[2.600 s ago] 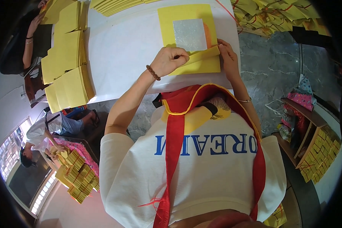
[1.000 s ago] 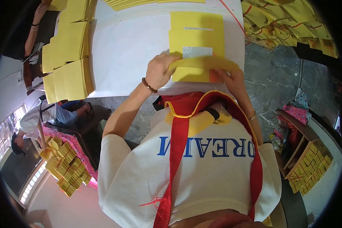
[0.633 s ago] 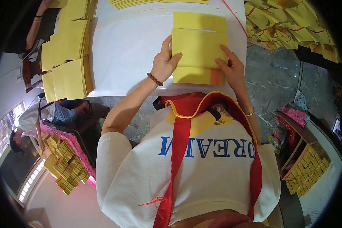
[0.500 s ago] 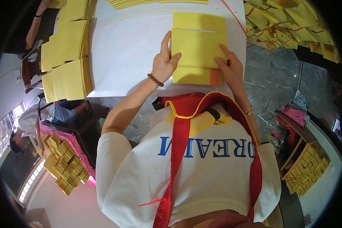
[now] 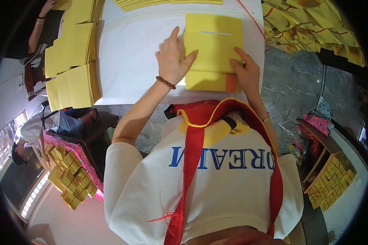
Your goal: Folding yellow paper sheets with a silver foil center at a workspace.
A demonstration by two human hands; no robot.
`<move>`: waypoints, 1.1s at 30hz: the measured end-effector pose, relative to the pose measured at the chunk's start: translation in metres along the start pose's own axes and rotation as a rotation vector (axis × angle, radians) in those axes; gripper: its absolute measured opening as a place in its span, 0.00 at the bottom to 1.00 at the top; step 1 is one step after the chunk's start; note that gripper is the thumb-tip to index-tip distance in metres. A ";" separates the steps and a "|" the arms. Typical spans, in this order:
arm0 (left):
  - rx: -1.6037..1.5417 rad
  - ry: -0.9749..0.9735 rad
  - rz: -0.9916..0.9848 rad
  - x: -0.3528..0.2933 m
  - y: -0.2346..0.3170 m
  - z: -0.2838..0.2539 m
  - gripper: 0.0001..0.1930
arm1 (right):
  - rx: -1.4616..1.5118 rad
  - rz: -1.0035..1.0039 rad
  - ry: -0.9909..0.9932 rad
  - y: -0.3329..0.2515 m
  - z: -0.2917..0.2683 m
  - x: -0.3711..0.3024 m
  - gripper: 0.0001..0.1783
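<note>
A sheaf of yellow paper [image 5: 214,53] lies near the front edge of the white-topped table. Its upper sheet is folded over, with a thin white slit near the top and an orange patch [image 5: 230,83] at the lower right. My left hand [image 5: 171,61] is at the paper's left side, fingers stretched out over the table and the thumb tip over the paper's edge. At the right edge my right hand [image 5: 248,72] holds the sheaf, its thumb on top and its lower fingers partly hidden.
Yellow paper stacks [image 5: 71,83] line the table's left side, and another fanned stack [image 5: 167,3] lies at the far edge. More yellow bundles [image 5: 310,26] are piled at the far right. A seated person [image 5: 49,124] is at the left beside bundled paper [image 5: 71,177].
My left hand has come off the paper's left edge, moving slightly left and up with its fingers spreading. My right hand stays at the right edge, almost unmoved.
</note>
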State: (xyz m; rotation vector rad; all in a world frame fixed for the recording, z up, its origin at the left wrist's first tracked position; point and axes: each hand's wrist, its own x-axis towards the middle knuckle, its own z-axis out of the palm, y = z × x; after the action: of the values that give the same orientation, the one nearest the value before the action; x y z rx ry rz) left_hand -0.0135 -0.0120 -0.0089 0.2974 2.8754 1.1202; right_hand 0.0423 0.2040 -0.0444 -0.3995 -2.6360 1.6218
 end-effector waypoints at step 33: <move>0.143 -0.153 0.610 -0.026 0.002 0.010 0.28 | -0.721 -0.573 -0.079 -0.031 0.038 0.019 0.32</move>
State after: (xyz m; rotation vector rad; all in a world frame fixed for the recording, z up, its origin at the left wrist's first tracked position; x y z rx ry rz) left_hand 0.0132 -0.0091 -0.0158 1.2697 2.7931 0.8826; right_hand 0.0117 0.1622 -0.0363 0.4047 -2.9154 0.5198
